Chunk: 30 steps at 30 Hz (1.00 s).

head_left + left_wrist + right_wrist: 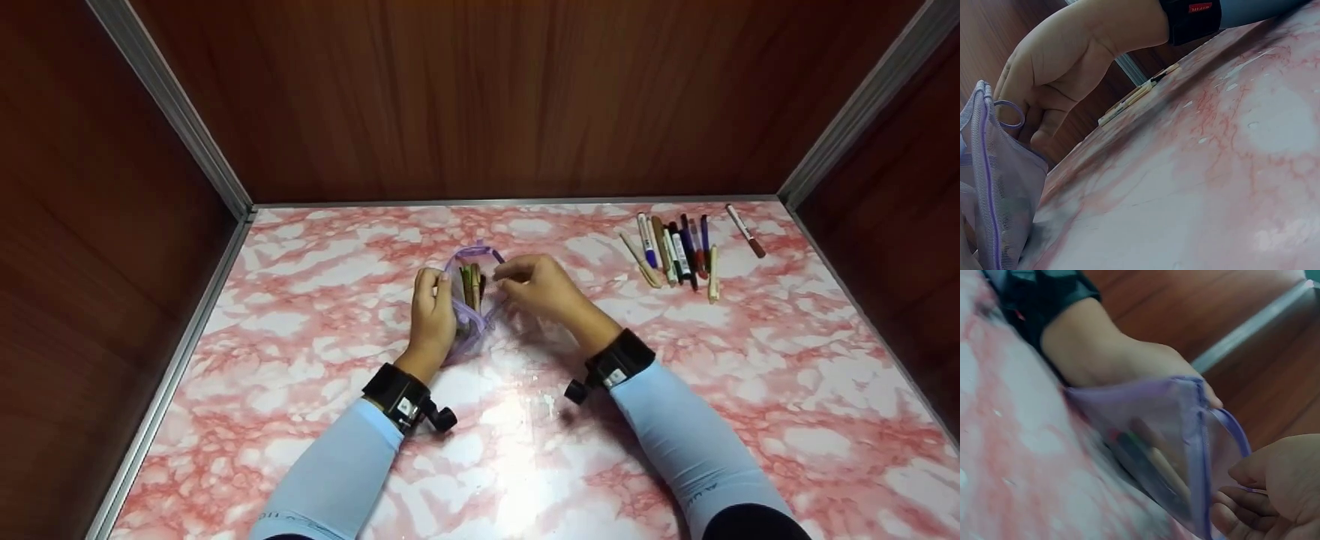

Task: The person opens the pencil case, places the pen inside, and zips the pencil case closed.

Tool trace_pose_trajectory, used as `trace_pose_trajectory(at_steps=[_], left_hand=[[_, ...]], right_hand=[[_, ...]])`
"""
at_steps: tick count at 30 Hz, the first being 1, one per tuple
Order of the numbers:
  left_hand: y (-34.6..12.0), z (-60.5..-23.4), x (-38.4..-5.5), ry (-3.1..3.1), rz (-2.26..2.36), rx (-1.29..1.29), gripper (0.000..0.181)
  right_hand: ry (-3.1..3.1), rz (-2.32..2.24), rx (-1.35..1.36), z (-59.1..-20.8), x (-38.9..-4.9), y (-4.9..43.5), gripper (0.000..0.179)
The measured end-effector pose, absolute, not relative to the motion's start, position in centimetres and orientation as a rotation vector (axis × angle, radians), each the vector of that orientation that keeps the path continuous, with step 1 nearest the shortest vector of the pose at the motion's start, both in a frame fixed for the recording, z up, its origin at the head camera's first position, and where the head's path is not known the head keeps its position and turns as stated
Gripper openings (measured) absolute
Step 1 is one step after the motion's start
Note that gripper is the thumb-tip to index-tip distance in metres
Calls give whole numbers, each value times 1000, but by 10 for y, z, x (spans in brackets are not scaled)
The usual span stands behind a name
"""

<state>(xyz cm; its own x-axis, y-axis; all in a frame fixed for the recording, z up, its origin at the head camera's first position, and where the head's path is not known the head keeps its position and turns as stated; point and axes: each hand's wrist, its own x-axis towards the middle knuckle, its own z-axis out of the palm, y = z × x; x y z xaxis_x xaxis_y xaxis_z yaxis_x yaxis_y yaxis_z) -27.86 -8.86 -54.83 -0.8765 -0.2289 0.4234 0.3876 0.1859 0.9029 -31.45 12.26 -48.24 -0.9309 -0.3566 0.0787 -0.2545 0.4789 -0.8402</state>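
A purple mesh zip pouch [471,324] stands with its mouth spread at the middle of the table. Several pens [472,285] show inside it, and in the right wrist view the pens [1148,464] appear through the mesh. My left hand [433,319] grips the pouch's left side, thumb by the rim. At the opposite side, my right hand [546,289] pinches the purple rim between thumb and fingers. In the left wrist view a thin purple loop [1012,114] stands out from the pouch's top edge beside the right hand [1064,62].
A loose group of pens and markers [679,255] lies at the back right of the marbled table [300,420]. One white and red-brown marker [745,230] lies apart, farther right. Wooden panels [487,97] with metal edging enclose the back and sides.
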Motion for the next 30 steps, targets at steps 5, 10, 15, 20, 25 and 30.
trace_pose_trajectory(at_steps=[5, 10, 15, 20, 25, 30], left_hand=[[-88, -549, -279, -2001, -1725, -146, 20], [-88, -549, -279, -2016, -1714, -140, 21], [-88, -549, -279, -2017, -1719, -135, 20], [-89, -549, -279, -2038, -1724, -138, 21], [-90, -548, -279, -2049, -1730, -156, 23], [-89, -548, -278, -2037, -1719, -156, 22]], right_hand=[[2580, -1530, -387, -479, -331, 148, 26], [2631, -1578, -288, -477, -349, 183, 28], [2713, -1576, -110, -472, -359, 223, 32], [2943, -1486, -89, -471, -365, 260, 31], [3046, -1411, 14, -474, -369, 287, 33], [3108, -1326, 123, -476, -368, 310, 36]])
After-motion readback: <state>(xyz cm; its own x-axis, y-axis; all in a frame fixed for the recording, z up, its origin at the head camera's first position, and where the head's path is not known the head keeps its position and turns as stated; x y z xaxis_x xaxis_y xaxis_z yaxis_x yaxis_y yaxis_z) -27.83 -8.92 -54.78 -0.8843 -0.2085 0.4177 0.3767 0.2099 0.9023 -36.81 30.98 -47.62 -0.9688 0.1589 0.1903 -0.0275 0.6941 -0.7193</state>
